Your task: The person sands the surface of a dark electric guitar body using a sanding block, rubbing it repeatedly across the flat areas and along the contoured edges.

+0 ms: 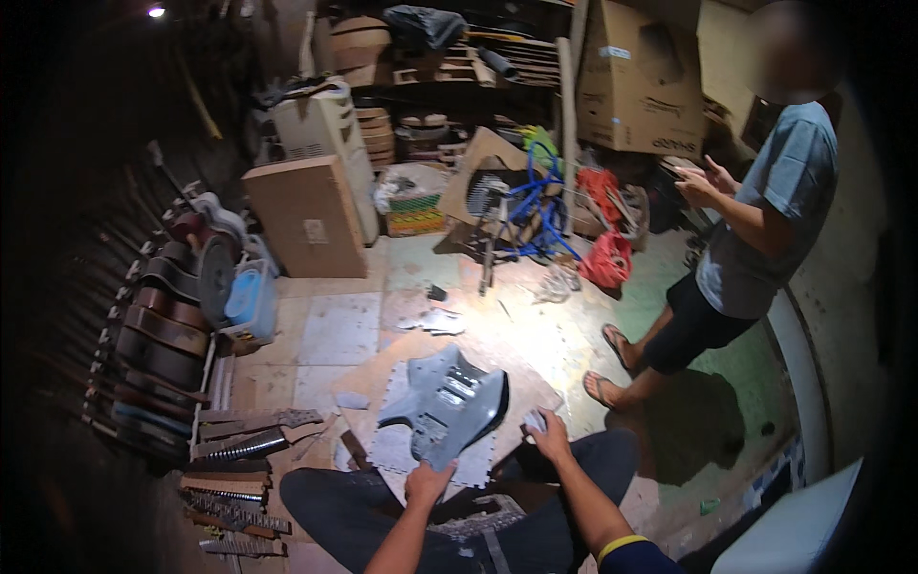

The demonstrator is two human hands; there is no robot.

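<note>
A dark grey electric guitar body [432, 400] lies in front of my crossed legs, its routed cavities facing up. Beneath it is a pale mat [393, 454] with jigsaw edges, laid over a brown sheet. My left hand [430, 481] grips the near end of the body, fingers wrapped round it. To the right of the body and apart from it, my right hand [550, 438] pinches a small pale folded piece [533, 419]; its exact kind is too small to make out.
Several guitar necks [253, 442] lie at my left, below a rack of guitars [163, 320]. A flat cardboard box [306, 220] leans beyond. At the right stands a person [765, 210] in sandals, hands raised. A blue tangled frame [540, 206] and red bags [605, 258] sit at the back.
</note>
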